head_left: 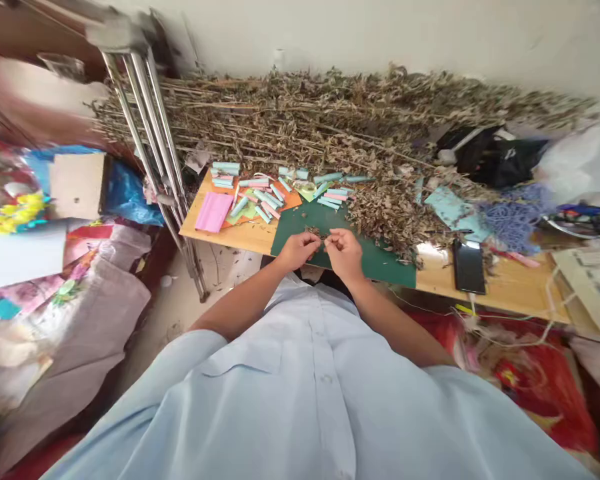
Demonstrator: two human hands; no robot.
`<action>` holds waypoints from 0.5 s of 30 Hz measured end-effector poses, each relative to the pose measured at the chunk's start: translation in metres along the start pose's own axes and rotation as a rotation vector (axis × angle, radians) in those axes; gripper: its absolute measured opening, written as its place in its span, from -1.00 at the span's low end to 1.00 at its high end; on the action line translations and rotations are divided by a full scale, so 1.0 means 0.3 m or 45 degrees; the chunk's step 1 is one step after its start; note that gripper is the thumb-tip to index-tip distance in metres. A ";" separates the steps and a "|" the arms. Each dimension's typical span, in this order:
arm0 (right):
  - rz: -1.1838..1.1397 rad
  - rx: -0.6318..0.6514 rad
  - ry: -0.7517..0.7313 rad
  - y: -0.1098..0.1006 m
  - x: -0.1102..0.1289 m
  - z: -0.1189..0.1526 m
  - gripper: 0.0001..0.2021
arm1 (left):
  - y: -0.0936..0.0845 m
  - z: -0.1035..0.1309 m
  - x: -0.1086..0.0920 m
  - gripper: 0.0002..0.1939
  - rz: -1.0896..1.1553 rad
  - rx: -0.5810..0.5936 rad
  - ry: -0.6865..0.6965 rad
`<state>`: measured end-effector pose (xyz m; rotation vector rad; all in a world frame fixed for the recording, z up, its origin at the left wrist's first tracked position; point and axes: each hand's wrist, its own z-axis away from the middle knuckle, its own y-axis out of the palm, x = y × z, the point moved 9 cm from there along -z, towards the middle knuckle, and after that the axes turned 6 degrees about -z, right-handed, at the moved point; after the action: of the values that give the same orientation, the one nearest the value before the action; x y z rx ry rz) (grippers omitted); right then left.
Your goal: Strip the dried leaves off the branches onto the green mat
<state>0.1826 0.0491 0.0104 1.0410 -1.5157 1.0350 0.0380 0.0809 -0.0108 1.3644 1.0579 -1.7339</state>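
Note:
My left hand and my right hand meet over the near edge of a dark green mat. Thumb and fingers are pinched together on each hand, the fingertips almost touching. What lies between them is too small to make out. Just behind the fingertips sits a little clump of brown dried leaf bits. A larger heap of crumbled dried leaves covers the mat's right part. Left of the mat, several short blue and pink paper rolls lie on coloured paper, beside a pink paper stack.
Long dried plant stalks are piled along the wall. A black phone with a cable lies on the wooden table at right, near blue netting. Metal tripod legs stand at the table's left end. Red bags lie below right.

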 end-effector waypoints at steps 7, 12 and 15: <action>0.169 -0.007 -0.195 0.006 0.052 0.014 -0.72 | -0.003 0.011 -0.016 -0.71 -0.006 -0.008 -0.005; 0.445 0.033 -0.420 0.024 0.100 0.039 -0.74 | -0.006 0.016 -0.025 -0.70 0.027 -0.017 -0.021; 0.576 0.072 -0.538 0.037 0.121 0.048 -0.75 | -0.006 0.014 -0.026 -0.70 0.073 -0.020 -0.019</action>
<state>0.1631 0.0340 0.0426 1.0219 -2.1460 1.2203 0.0363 0.0780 -0.0022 1.3568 1.0122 -1.6882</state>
